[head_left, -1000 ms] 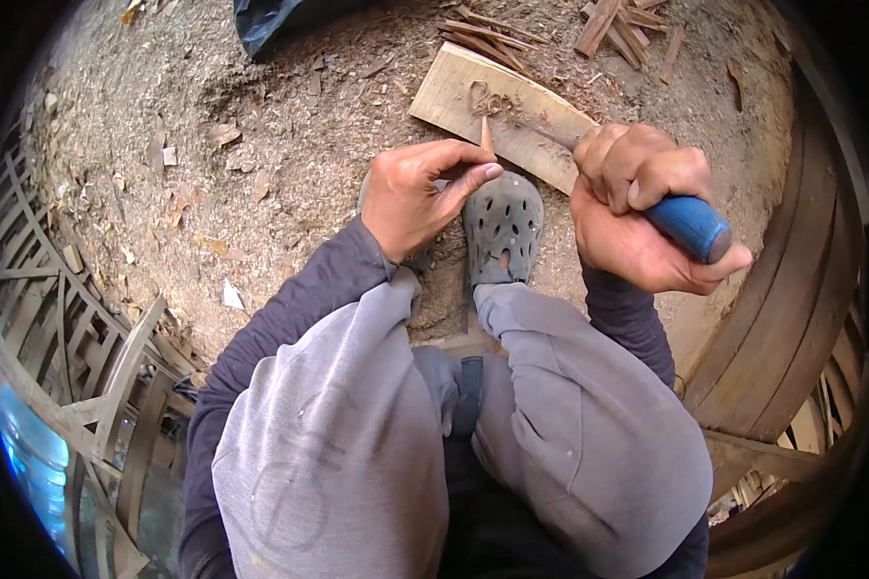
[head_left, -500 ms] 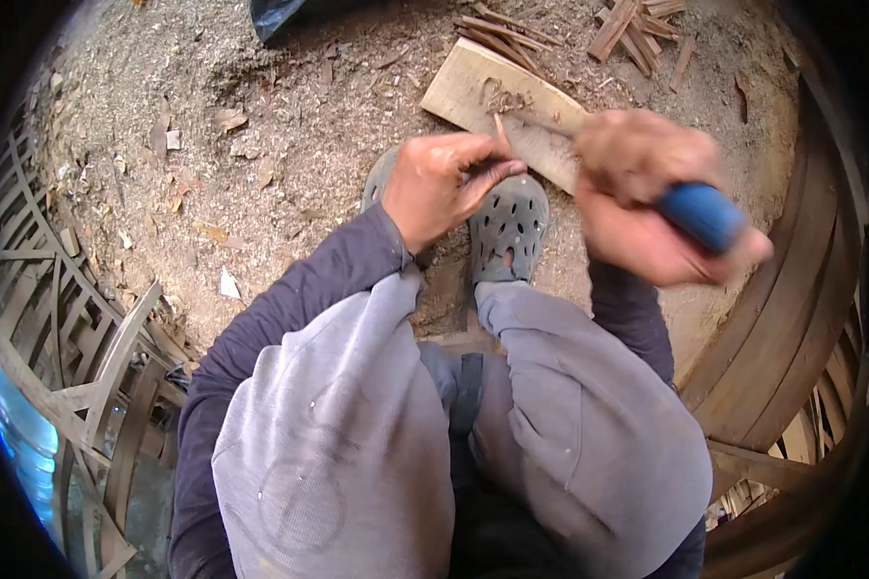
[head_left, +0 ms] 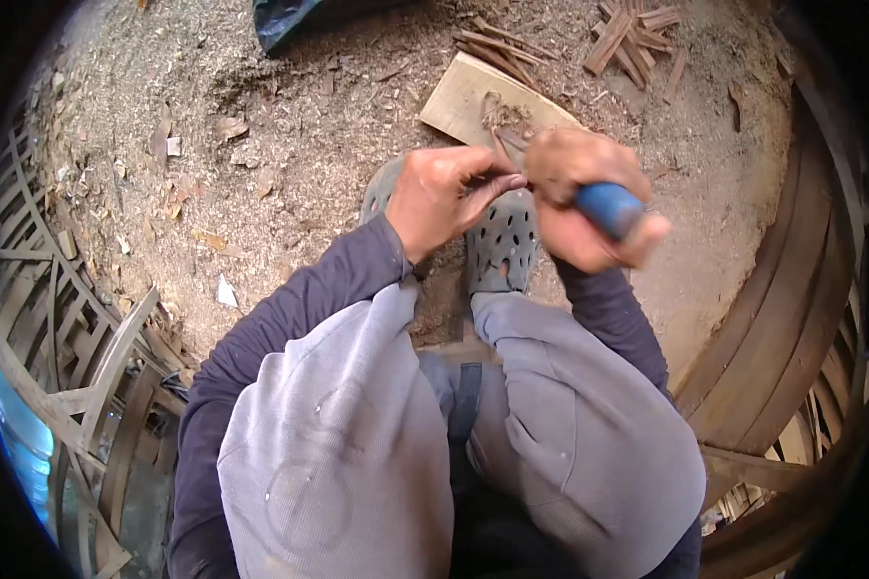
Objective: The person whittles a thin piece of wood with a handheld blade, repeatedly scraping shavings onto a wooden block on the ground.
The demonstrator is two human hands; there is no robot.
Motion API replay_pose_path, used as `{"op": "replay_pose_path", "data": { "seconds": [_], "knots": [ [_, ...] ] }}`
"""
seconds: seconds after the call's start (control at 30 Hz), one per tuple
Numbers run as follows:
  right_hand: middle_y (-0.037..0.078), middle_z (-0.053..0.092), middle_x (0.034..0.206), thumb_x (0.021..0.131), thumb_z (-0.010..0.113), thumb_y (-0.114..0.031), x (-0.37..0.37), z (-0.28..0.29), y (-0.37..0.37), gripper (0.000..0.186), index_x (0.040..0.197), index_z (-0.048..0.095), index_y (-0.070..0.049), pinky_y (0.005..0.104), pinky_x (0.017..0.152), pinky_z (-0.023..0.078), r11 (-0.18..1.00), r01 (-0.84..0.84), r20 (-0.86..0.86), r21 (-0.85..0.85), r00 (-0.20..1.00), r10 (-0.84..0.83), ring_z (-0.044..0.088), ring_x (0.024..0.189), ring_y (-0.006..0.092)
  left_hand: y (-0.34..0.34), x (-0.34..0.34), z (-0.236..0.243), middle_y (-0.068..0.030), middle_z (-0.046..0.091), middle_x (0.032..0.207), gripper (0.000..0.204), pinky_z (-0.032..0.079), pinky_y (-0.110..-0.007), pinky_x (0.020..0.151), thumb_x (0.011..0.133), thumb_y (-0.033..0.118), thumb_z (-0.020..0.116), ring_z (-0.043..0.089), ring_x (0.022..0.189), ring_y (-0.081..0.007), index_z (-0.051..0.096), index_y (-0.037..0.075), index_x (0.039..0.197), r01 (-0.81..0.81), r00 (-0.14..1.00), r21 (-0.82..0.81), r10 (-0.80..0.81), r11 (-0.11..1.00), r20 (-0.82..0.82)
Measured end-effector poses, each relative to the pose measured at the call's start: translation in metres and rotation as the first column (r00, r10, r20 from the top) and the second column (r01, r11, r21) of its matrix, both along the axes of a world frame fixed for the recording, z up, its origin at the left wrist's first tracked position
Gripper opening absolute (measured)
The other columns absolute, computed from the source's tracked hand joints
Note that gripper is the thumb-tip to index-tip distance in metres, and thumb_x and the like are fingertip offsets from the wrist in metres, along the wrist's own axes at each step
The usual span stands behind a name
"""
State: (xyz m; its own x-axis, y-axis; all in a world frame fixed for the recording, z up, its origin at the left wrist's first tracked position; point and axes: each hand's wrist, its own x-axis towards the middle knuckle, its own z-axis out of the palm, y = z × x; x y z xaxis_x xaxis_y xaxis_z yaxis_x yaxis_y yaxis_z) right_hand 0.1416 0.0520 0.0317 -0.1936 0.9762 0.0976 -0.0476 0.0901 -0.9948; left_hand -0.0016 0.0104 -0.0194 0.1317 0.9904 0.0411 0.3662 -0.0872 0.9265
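One bare L hand (head_left: pixel 439 198) pinches a thin brown wooden stick (head_left: pixel 501 149); bare R hand (head_left: pixel 584 198), fist closed rd a blue cylindrical tool handle (head_left: pixel 607 208), is just beside it. Stick's upper end shows against a pale flat wooden board (head_left: pixel 460 95) w/ curled shavings (head_left: pixel 500 113), nr a grey holed clog (head_left: pixel 504 241).

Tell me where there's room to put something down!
The barest ground lies between the right hand and the curved brown wood. Left of the left hand is roomy too, but littered with scraps. It's crowded at the board: both hands are near, with sticks just beyond.
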Motion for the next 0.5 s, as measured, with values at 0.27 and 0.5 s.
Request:
{"op": "replay_pose_path", "data": {
  "seconds": [0.27, 0.5],
  "knots": [
    [0.007, 0.049, 0.057, 0.09, 0.032, -0.08, 0.009, -0.013, -0.005, 0.087, 0.061, 0.053, -0.001, 0.0313, 0.044, 0.037, 0.986, -0.101, 0.037, 0.13, 0.995, 0.097, 0.049, 0.047, 0.0206, -0.01, -0.001, 0.006, -0.011, 0.071, 0.078, 0.011, 0.055, -0.03, 0.06, 0.083, 0.007, 0.076, 0.071, 0.066, -0.0197, 0.072, 0.003, 0.091, -0.002, 0.999, -0.055, 0.004, 0.998, 0.033],
    [0.01, 0.046, 0.059, 0.087, 0.03, -0.084, 0.037, 0.019, 0.01, 0.088, 0.071, 0.05, -0.001, 0.0348, 0.048, 0.034, 0.973, -0.06, -0.413, 0.221, 0.898, 0.149, 0.04, 0.05, 0.0209, -0.008, -0.006, 0.004, -0.0086, 0.072, 0.077, 0.013, 0.054, -0.028, 0.057, 0.082, 0.015, 0.08, 0.07, 0.065, -0.0185, 0.074, 0.005, 0.087, 0.04, 0.999, 0.02, -0.039, 0.999, -0.033]
  ]
}}
